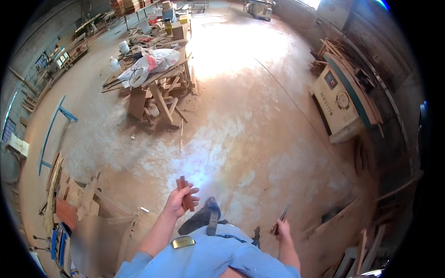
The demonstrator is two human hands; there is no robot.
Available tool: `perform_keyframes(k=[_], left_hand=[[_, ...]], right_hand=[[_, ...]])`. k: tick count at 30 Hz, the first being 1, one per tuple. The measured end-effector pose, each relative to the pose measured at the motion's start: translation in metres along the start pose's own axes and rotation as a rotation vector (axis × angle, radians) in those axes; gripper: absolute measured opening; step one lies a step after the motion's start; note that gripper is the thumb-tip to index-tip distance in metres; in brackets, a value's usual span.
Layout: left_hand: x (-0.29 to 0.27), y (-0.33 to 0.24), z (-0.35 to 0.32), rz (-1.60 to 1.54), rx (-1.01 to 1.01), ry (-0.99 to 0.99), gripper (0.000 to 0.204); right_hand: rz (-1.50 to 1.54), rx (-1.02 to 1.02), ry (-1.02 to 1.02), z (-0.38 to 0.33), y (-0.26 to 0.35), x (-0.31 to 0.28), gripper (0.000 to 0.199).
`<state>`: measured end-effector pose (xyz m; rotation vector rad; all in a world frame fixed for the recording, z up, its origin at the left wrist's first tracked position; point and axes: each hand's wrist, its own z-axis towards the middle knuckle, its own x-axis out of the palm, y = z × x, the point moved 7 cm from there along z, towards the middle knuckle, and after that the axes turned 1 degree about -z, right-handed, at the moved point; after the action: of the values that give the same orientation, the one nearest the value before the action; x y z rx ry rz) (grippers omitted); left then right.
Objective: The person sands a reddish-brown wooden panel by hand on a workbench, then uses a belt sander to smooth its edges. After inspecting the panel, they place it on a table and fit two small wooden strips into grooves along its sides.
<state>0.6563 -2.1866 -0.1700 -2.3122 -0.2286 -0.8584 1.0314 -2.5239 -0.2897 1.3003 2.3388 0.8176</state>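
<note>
My left hand (175,200) is closed around reddish-brown wooden strips (181,184), seemingly a couple held side by side, in front of my body. Lower right, my right hand (283,229) grips a slim, dark hand tool (284,214) with a narrow metal end pointing up and away from me. Part of a brown handle shows beside the fingers; the tool is too small to identify exactly. Both hands are in the air over the dusty floor, well apart from each other.
A cluttered workbench (160,78) with a plastic bag (162,59) stands ahead to the left. On the right is a cream and green machine (334,99). Boards (88,197) lean at lower left near a blue metal stand (50,134). A cable (296,107) crosses the floor (232,134).
</note>
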Motion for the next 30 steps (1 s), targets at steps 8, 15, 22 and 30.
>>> perform_keyframes(k=[8, 15, 22, 30], left_hand=[[0.191, -0.157, 0.296, 0.182, -0.044, 0.168, 0.034], [0.263, -0.291, 0.515, 0.204, 0.001, -0.088, 0.025], [0.336, -0.431, 0.73, 0.126, 0.126, -0.141, 0.012], [0.414, -0.581, 1.001, -0.046, 0.034, -0.059, 0.016]], right_hand=[[-0.062, 0.321, -0.156, 0.186, 0.039, 0.03, 0.005], [-0.028, 0.31, -0.019, 0.435, 0.283, 0.187, 0.006], [-0.3, -0.14, 0.16, 0.588, 0.734, 0.442, 0.008], [-0.252, -0.038, 0.079, 0.709, 0.868, 0.578, 0.011]])
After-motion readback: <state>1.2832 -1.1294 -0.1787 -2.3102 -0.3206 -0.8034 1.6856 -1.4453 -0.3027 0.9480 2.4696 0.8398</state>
